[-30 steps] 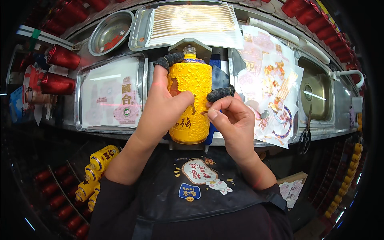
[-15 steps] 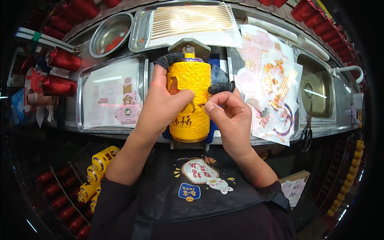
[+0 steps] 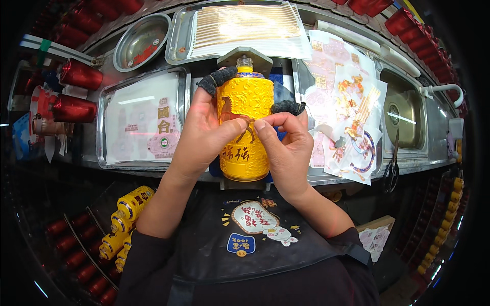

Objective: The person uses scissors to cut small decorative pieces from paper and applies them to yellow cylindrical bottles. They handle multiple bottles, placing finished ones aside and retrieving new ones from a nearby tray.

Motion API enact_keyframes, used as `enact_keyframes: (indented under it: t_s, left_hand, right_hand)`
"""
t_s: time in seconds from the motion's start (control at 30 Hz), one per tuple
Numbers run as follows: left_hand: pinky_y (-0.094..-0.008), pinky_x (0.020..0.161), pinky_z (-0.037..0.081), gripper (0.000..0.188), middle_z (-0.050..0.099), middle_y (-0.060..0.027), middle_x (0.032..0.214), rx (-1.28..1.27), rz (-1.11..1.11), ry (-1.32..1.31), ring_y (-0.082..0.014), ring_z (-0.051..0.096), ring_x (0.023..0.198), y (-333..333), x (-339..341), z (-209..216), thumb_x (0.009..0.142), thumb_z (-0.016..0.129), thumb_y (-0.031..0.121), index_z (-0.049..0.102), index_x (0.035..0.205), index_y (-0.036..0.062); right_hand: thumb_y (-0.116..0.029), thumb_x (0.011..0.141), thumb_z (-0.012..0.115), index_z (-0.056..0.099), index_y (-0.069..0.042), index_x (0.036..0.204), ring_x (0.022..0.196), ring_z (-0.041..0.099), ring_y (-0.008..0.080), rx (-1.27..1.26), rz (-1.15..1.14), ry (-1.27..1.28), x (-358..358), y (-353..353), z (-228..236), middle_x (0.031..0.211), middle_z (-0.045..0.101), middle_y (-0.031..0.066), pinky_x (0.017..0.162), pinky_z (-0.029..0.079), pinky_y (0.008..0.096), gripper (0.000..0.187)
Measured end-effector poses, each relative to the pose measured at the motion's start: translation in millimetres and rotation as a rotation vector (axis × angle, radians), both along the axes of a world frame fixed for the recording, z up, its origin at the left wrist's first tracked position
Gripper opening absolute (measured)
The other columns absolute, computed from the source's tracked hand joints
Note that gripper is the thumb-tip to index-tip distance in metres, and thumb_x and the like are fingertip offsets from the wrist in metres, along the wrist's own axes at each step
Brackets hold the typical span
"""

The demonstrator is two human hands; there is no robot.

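A yellow embossed bottle (image 3: 244, 168) with a clear glass neck lies in a metal holder (image 3: 259, 61), its neck pointing away from me. A brown horse decal (image 3: 246, 133) sits on its front, above dark brush-style characters. My left hand (image 3: 204, 130) is closed round the bottle's left side, its thumb pressing the horse and a black-covered finger near the shoulder. My right hand (image 3: 286, 148) is closed too, with thumb and bent forefinger tips together at the decal's right edge. Another black-covered finger of this hand reaches beside the bottle. The fingertips partly hide the horse.
Decal sheets lie on the left tray (image 3: 102, 137); gold-striped sheets (image 3: 245, 25) are behind the bottle. Loose decals (image 3: 357, 102) spread at right, beside a sink (image 3: 403, 137) and scissors (image 3: 391, 173). A steel bowl (image 3: 122, 48) stands at back left. Yellow bottles (image 3: 133, 201) stand below left.
My right hand has moved left, bringing its thumb close to the left thumb on the horse decal. The bottle has shifted slightly to the right and shows more of the horse.
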State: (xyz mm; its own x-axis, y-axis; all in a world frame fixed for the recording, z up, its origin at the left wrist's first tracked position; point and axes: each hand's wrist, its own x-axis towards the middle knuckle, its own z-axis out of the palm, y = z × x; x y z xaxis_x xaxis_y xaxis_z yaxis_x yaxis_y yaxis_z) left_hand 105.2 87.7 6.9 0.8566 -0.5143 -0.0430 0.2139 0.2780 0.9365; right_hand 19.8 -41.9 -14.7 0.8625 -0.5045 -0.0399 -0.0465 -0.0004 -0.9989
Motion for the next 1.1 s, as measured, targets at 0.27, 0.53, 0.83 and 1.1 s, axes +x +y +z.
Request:
enact_keyframes:
  t_s: [0.27, 0.53, 0.83, 1.1]
  left_hand:
    - [-0.0345, 0.105, 0.045, 0.060, 0.052, -0.0126, 0.132, 0.039, 0.049, 0.003, -0.0184, 0.054, 0.123, -7.1, -2.3, 1.3, 0.082, 0.063, -0.009, 0.040, 0.138, -0.0013]
    - [-0.0347, 0.104, 0.046, 0.059, 0.057, -0.0121, 0.128, 0.085, 0.033, -0.014, -0.0188, 0.057, 0.120, -4.3, 2.9, 2.2, 0.080, 0.066, -0.009, 0.042, 0.134, -0.0016]
    - [-0.0361, 0.105, 0.047, 0.058, 0.057, -0.0122, 0.130, 0.029, 0.037, 0.020, -0.0202, 0.057, 0.121, -3.2, 4.6, -0.6, 0.082, 0.066, -0.010, 0.044, 0.135, 0.0001]
    - [-0.0355, 0.103, 0.048, 0.052, 0.056, -0.0108, 0.128, 0.044, 0.044, 0.080, -0.0187, 0.059, 0.118, 0.1, 4.1, 2.8, 0.085, 0.064, -0.007, 0.045, 0.133, 0.0001]
  right_hand:
    - [-0.013, 0.084, 0.078, 0.068, -0.003, 0.083, 0.093, 0.049, 0.0175, 0.019, -0.018, -0.019, -0.1, 2.8, -3.7, 0.094, 0.051, 0.0094, 0.082, 0.041, 0.0290, 0.014]
    - [-0.007, 0.088, 0.072, 0.064, -0.002, 0.094, 0.088, 0.050, 0.0065, -0.074, 0.064, -0.035, -1.6, -10.1, -9.0, 0.092, 0.055, 0.0016, 0.080, 0.042, 0.0216, 0.012]
    - [-0.007, 0.086, 0.073, 0.061, -0.004, 0.093, 0.083, 0.045, 0.0066, -0.120, 0.038, -0.014, 8.1, -7.0, -8.3, 0.094, 0.051, 0.0004, 0.077, 0.039, 0.0212, 0.015]
    - [-0.007, 0.087, 0.072, 0.059, -0.005, 0.095, 0.084, 0.043, 0.0067, -0.114, 0.039, -0.033, 7.4, -6.0, -8.6, 0.095, 0.051, 0.0003, 0.078, 0.038, 0.0214, 0.015]
